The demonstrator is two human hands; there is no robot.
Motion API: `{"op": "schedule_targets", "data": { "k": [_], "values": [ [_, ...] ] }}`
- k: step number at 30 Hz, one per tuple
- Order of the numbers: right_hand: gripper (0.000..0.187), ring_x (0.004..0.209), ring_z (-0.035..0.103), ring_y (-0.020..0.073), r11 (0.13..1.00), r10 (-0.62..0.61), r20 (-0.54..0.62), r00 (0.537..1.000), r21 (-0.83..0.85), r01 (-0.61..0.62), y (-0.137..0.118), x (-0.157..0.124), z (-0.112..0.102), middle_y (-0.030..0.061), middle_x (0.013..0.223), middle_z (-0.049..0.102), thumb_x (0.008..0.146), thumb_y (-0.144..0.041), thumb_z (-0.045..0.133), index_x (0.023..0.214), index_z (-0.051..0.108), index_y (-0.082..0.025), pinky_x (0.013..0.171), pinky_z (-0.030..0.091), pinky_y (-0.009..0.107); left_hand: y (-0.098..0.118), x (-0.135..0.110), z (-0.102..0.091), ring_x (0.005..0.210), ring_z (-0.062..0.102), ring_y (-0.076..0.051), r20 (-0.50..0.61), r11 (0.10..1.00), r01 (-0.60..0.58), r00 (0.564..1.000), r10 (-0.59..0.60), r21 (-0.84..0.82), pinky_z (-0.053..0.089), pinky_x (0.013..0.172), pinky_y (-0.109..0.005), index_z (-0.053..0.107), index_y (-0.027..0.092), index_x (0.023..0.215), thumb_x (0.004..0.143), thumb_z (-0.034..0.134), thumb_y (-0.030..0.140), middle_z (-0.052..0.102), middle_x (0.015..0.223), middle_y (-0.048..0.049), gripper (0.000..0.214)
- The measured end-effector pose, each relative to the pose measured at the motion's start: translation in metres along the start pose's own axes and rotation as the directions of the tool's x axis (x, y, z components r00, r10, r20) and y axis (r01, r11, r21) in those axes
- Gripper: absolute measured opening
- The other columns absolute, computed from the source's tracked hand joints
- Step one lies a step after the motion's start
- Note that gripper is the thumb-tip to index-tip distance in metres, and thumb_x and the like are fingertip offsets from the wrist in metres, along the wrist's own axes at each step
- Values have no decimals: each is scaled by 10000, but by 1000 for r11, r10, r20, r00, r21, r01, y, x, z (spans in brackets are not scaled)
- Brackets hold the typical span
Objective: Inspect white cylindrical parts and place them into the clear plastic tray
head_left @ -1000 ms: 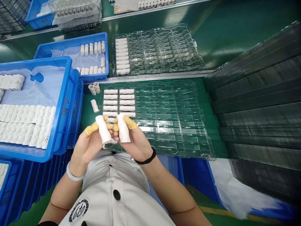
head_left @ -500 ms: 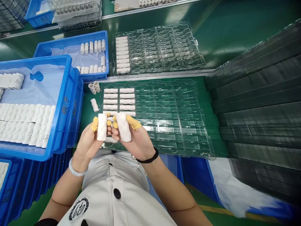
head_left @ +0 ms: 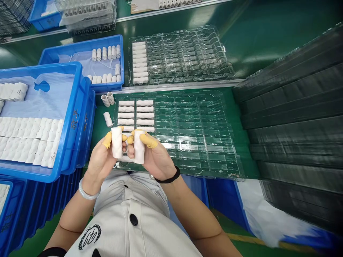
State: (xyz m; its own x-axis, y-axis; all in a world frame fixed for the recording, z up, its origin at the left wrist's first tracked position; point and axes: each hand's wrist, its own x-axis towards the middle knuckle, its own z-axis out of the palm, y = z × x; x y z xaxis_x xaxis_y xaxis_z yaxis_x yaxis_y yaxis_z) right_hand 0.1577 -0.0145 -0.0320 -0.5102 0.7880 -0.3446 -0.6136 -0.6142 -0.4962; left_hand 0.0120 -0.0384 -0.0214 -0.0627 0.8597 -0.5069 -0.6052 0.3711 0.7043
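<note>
White ceramic-looking sleeves, two of them, are held up over the near left corner of the clear tray (head_left: 187, 135). The left hand (head_left: 100, 157) grips one sleeve (head_left: 117, 142), and the right hand (head_left: 158, 159) grips the other sleeve (head_left: 139, 147), thumbs and fingers closed around both, yellow covers on several fingertips. Both sleeves stand nearly upright, side by side and apart.

Five pieces show in the tray's second column (head_left: 145, 115) from its left edge; the leftmost column (head_left: 126, 115) shows five clearly, with more partly hidden behind the hands. Off the tray's left edge, three loose pieces lie on the green desk (head_left: 98, 123): an upright pair (head_left: 107, 99) by the far left corner and one single piece (head_left: 108, 119) nearer.

Beyond, a second clear tray (head_left: 184, 53) carries nine pieces, all along its left edge. Six pieces line the far edge of the smaller blue box (head_left: 80, 43). Two rows fill the near edge of the larger blue box (head_left: 79, 80).
</note>
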Motion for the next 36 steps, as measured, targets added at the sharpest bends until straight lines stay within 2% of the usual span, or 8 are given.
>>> {"op": "schedule_targets", "data": {
  "k": [5,11,15,20,25,30,32,36],
  "values": [
    [381,442,490,83,996,-27,1,1000,-88,27,2,0,-1,-28,692,649,778,-485,779,941,601,-191,434,391,223,-1,0,-3,618,594,-123,54,1000,13,998,-13,0,527,611,-241,706,109,1020,972,563,396,668,786,-66,324],
    [352,644,612,143,997,74,-61,995,8,-74,0,2,3,17,717,651,960,-476,544,1072,640,-156,635,520,282,-2,1,1,697,638,-153,38,1000,-7,999,6,17,547,679,-262,696,93,887,944,619,350,674,784,-73,275],
    [298,657,597,136,998,43,-55,998,41,-40,2,1,-1,20,768,652,931,-418,615,1076,651,-161,607,507,267,-2,1,1,662,621,-147,-2,1000,-6,1000,6,8,542,661,-265,691,100,888,973,560,356,659,744,-63,300],
    [394,652,596,138,1000,17,-15,1000,8,-17,4,2,-3,26,772,659,939,-494,604,1166,637,-174,587,494,254,-3,1,-3,580,559,-117,78,999,23,997,-25,26,510,596,-231,693,92,827,981,534,442,605,663,-53,414],
    [316,688,623,140,999,25,3,1000,46,-25,3,4,-5,41,794,680,913,-434,643,1017,669,-137,651,533,273,-4,3,-3,634,611,-142,12,1000,3,1000,-4,29,547,642,-256,689,93,809,962,581,390,649,718,-74,351],
    [318,577,586,118,1000,-28,46,999,4,27,3,1,-5,8,708,669,786,-400,800,920,638,-162,586,491,253,-3,3,-4,656,622,-138,-4,1000,14,1000,-14,-20,545,643,-238,713,91,972,1005,496,381,677,769,-86,365],
    [314,567,581,119,999,-35,29,999,-21,36,4,0,-4,5,700,671,807,-404,778,960,640,-167,611,501,268,-3,2,-3,627,604,-128,32,1000,17,999,-16,-20,537,625,-229,717,95,999,1013,476,404,668,747,-78,392],
    [303,656,627,155,1000,24,-37,999,18,-23,4,2,-3,41,774,694,913,-444,615,1015,651,-160,663,532,307,-3,4,-2,620,597,-138,42,1000,-13,999,12,24,540,622,-250,706,79,842,985,536,409,651,717,-84,398]
  ]
}}
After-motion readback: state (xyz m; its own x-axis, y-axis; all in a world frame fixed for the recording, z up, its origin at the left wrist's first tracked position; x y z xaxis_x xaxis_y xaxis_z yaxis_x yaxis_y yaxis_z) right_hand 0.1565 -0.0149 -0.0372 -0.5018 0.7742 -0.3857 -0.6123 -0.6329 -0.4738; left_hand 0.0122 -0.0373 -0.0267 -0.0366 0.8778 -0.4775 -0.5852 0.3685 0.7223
